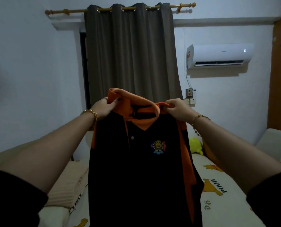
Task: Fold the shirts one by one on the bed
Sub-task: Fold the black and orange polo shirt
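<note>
The black polo shirt [136, 177], with its orange collar, orange side panels and a small chest crest, hangs upright in the air over the cartoon-print bed [218, 202]. My left hand [102, 108] and right hand [177, 110] each pinch the collar at a shoulder, arms outstretched. The shirt partly hides a yellow plush toy [195, 145]. Beyond are a grey curtain [130, 54] and a wall air conditioner [218, 54].

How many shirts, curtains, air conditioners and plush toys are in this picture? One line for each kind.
Black and orange polo shirt: 1
Grey fabric curtain: 1
White wall air conditioner: 1
Yellow-green plush toy: 1
Total: 4
</note>
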